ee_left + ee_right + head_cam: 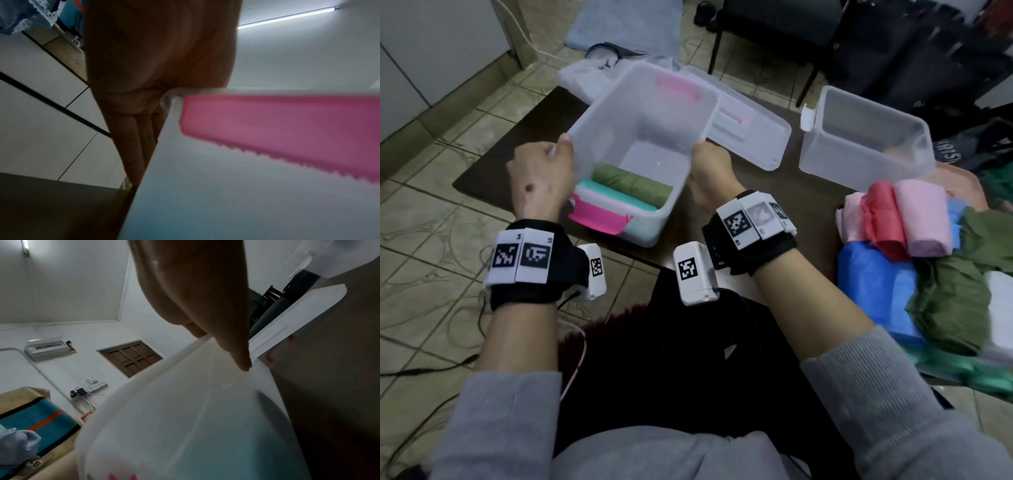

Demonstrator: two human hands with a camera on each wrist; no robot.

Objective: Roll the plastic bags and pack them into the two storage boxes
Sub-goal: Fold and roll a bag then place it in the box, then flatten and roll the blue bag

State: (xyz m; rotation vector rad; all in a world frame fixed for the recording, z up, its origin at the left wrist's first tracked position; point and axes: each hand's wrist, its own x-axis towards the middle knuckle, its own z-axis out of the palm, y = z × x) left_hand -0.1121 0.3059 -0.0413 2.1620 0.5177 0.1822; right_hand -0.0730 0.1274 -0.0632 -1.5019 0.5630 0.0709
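A clear storage box [619,113] with pink latches is tilted toward me over the dark table [541,113]. My left hand [541,174] grips its left rim and my right hand [710,171] grips its right rim. Inside lie a rolled green bag [631,184], a teal roll [616,198] and a white one. The left wrist view shows fingers [133,138] along the box wall [205,203] beside a pink latch [277,123]. In the right wrist view, fingers [230,340] hook over the box rim [164,365]. A second clear box [866,137] stands empty at the right.
Two box lids [750,126] lie behind the held box. A heap of rolled and loose bags [914,246] in pink, red, blue, green and white fills the table's right end. A black chair [774,31] stands beyond. Cables run over the tiled floor [424,212].
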